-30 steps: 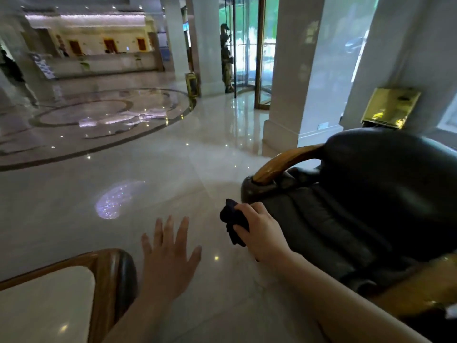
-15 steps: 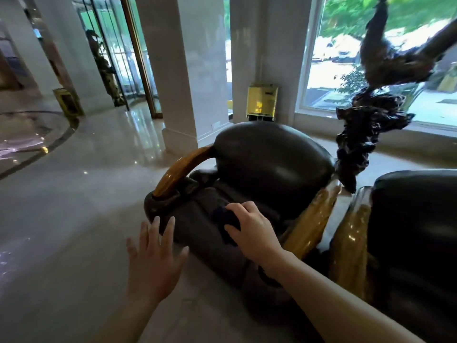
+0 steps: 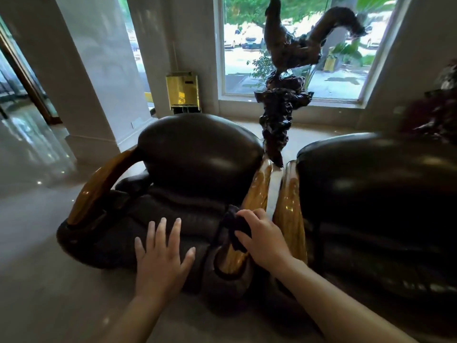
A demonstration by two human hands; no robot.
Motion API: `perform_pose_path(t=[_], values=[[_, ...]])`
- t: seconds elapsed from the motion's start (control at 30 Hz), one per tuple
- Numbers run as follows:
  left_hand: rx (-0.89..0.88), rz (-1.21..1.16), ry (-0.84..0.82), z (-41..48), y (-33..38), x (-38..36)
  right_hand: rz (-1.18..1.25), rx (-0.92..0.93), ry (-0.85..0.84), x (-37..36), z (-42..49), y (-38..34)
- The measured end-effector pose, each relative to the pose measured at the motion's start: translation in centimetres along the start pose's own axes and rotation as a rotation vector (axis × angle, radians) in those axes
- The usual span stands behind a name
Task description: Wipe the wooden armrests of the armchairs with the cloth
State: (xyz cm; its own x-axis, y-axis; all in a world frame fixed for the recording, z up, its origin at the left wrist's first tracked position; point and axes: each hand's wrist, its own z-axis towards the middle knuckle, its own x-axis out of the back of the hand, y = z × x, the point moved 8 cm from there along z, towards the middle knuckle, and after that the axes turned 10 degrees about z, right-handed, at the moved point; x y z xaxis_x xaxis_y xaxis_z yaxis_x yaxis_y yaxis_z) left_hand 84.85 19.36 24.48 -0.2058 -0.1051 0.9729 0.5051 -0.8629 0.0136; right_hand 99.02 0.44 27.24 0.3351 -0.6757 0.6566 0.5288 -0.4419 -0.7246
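Right hand (image 3: 264, 240), fingers closed on dark cloth (image 3: 235, 225), newly arrived on armchair's right wooden armrest (image 3: 254, 194); left hand (image 3: 162, 253) spread, empty; wiping begins.

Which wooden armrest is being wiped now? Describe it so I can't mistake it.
Start at the dark leather armchair below the window. It's the golden wooden armrest facing the second chair, the only one with the right hand pressing a dark cloth on it.

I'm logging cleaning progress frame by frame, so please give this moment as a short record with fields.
setting: lobby, two dark armchairs side by side by a window
right hand: presses dark cloth on the near armchair's right wooden armrest
left hand: open, fingers spread, over the seat cushion
left wooden armrest: untouched by either hand
second armchair's armrest: untouched
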Motion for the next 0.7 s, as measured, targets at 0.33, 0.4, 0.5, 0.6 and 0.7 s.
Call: perform_pose_path(t=[0.33, 0.4, 0.5, 0.6, 0.7], values=[[-0.298, -0.031, -0.076, 5.8, 8.9, -5.6, -0.060, -0.207, 0.166, 3.8, -1.9, 9.5], [-0.322, -0.037, -0.087, 7.0, 11.0, -6.9, -0.056, -0.238, 0.198, 4.6, -1.7, 11.8], [-0.341, -0.024, -0.118, 9.2, 13.7, -9.7, -0.042, -0.264, 0.215, 5.5, -0.4, 15.6], [-0.322, -0.010, -0.180, 11.6, 16.1, -13.8, -0.014, -0.267, 0.204, 5.8, 1.8, 19.9], [-0.287, -0.017, -0.231, 14.3, 18.4, -18.1, -0.002, -0.268, 0.184, 5.7, 4.7, 24.3]])
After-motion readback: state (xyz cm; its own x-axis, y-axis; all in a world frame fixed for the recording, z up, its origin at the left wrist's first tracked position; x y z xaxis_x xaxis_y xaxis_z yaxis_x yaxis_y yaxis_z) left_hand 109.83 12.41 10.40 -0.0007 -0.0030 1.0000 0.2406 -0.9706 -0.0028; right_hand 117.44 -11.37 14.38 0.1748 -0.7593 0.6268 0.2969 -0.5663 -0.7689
